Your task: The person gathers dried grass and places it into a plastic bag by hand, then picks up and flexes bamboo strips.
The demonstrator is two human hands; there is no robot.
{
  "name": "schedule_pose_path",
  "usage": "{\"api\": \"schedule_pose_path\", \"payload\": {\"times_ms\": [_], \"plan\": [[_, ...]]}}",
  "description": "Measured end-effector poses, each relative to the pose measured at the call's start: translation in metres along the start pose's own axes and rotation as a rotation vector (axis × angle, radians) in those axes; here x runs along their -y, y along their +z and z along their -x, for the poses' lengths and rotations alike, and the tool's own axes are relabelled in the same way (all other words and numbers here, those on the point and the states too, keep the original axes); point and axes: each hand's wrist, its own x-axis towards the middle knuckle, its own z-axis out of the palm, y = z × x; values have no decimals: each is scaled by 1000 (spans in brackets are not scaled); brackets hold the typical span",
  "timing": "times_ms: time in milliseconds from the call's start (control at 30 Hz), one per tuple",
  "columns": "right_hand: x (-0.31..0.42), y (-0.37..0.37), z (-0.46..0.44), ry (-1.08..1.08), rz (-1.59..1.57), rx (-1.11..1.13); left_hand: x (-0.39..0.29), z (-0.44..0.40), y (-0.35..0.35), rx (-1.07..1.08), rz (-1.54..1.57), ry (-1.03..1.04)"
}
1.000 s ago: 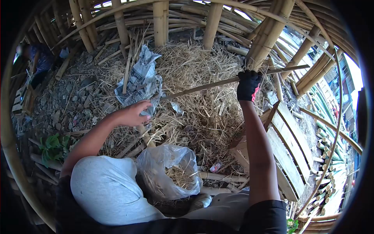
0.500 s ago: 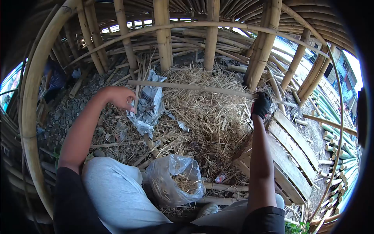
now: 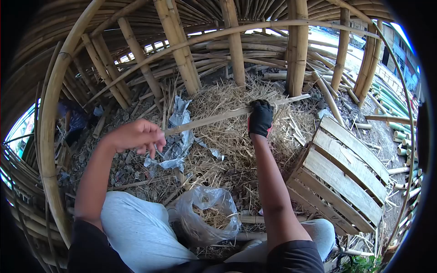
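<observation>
A long, flat bamboo strip (image 3: pixel 209 120) stretches across in front of me above the straw, its right end tilted higher. My right hand (image 3: pixel 261 119), in a black glove with red edging, is closed around it right of its middle. Bare and loosely bent, my left hand (image 3: pixel 136 135) has its fingers apart beside the strip's left end; whether a fingertip touches it I cannot tell. A clear plastic bag (image 3: pixel 189 223) with straw-like shavings inside stands between my legs. Crumpled grey-white sheeting (image 3: pixel 181 113) lies behind the strip.
To my right a slatted wooden crate (image 3: pixel 343 166) rests at a tilt. Bamboo posts (image 3: pixel 236 50) and stacked poles surround the spot, with green poles (image 3: pixel 391 107) at far right. Straw and shavings (image 3: pixel 236 159) cover the ground. A person (image 3: pixel 70 116) is partly visible at far left.
My right hand has moved left from the strip's right end to nearer its middle. The strip now slants up to the right. My left hand's fingers have spread from a curl. The view has shifted.
</observation>
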Motion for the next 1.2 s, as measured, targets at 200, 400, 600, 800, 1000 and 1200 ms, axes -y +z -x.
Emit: {"api": "schedule_pose_path", "payload": {"times_ms": [200,400,600,800,1000,1200], "plan": [[13,37,36,298,-306,268,18,24,14,181,-108,-112],[48,36,82,269,-293,590,34,-29,20,-866,259,539],[67,36,121,81,-151,741,8,-31,31,-865,70,969],[75,33,105,75,-144,753,25,-25,12,-467,299,765],[99,4,53,45,-143,960,21,-34,29,-564,338,858],[96,30,71,-56,-263,1032,21,-27,23,-892,420,832]]}}
